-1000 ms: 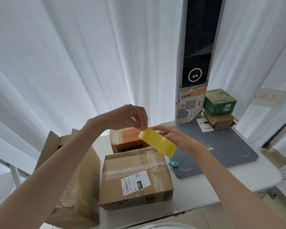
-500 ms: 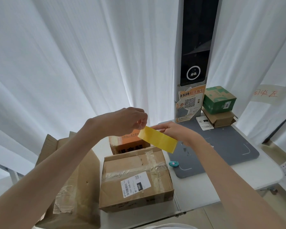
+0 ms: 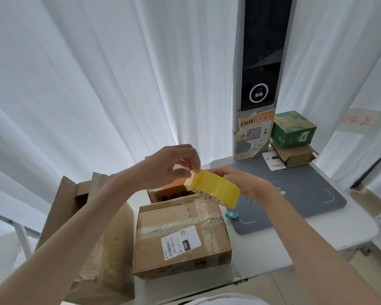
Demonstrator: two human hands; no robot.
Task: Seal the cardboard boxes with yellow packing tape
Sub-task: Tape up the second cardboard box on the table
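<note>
While we hold the roll of yellow tape (image 3: 213,190) up in the air above the boxes, our right hand (image 3: 240,181) grips it from behind so that it does not turn. Our left hand (image 3: 169,166) pinches the loose end of the tape at the left edge of the roll between thumb and fingers, we think in order to peel it free before we pull a strip. The roll is kept high and close to our eyes, probably because the end is thin and hard to find.

Below it, the brown box (image 3: 180,236) with a white label lies near the front edge of the table (image 3: 317,234), with old clear tape across its flaps. An orange box (image 3: 169,190) stands just behind it. A large open carton (image 3: 86,227) is at the left side, beside the table. A small blue cutter (image 3: 230,215) rests on the table near the grey mat (image 3: 306,194), ready for cutting.
</note>
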